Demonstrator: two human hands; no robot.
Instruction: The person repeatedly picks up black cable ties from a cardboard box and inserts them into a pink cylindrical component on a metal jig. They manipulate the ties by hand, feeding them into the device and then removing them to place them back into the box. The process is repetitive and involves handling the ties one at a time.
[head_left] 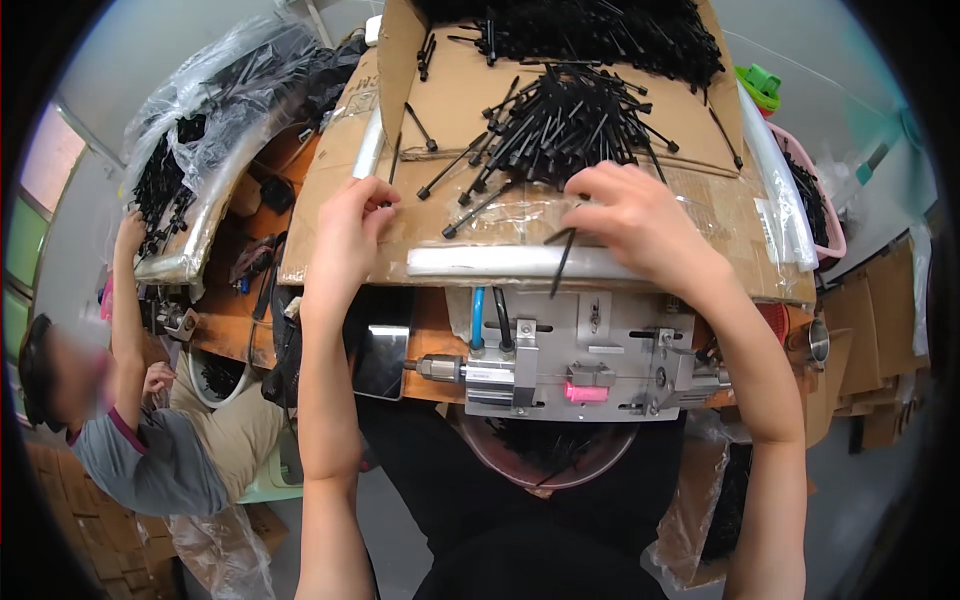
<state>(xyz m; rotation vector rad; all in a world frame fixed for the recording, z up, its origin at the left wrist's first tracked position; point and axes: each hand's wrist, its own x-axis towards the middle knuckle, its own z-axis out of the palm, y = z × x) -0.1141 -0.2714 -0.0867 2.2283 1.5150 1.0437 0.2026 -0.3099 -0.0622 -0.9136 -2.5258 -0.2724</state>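
Note:
My left hand [348, 225] is closed at the left edge of a cardboard-covered surface [330, 225], pinching a thin black rod [396, 155] that points away from me. Over the middle right, my right hand [640, 215] pinches a black rod [564, 262] that hangs down from its fingertips; another dark end shows beside it. Just beyond both hands lies a loose pile of black rods with thicker heads [560, 125]. Below the hands sits a metal fixture [560, 345] with clamps, a cylinder [490, 382] and a pink piece [586, 393].
A cardboard box [400, 50] full of rods stands beyond the pile. A clear-wrapped strip [500, 261] edges the surface. A tub [590, 475] sits beneath the fixture; a dark tablet-like panel [382, 350] lies left of it. Another person [150, 450] works at far left.

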